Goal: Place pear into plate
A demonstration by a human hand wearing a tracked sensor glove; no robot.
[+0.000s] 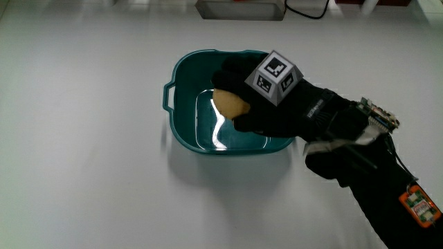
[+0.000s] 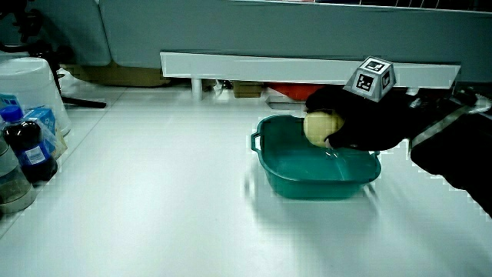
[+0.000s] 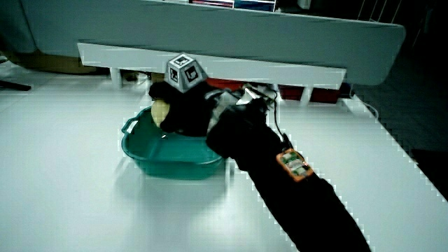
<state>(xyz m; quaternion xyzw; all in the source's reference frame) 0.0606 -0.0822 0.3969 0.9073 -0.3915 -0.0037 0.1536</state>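
A teal plate (image 1: pixel 181 83) shaped like a shallow basin with small handles sits on the white table; it shows in both side views (image 2: pixel 280 173) (image 3: pixel 143 159). The hand (image 1: pixel 270 104) in its black glove is over the plate, its fingers curled around a yellowish pear (image 1: pixel 230 104). In a side view the pear (image 2: pixel 321 125) hangs just above the plate's inside, held in the hand (image 2: pixel 361 123). In a side view only a sliver of the pear (image 3: pixel 160 110) peeks out beside the hand (image 3: pixel 183 108). A patterned cube (image 1: pixel 275 76) rides on the hand's back.
Bottles and a white container (image 2: pixel 27 92) stand at the table's edge in a side view. A low white partition (image 2: pixel 269 65) runs along the table's end. A grey box (image 1: pixel 240 9) and a black cable (image 1: pixel 308 10) lie farther from the person than the plate.
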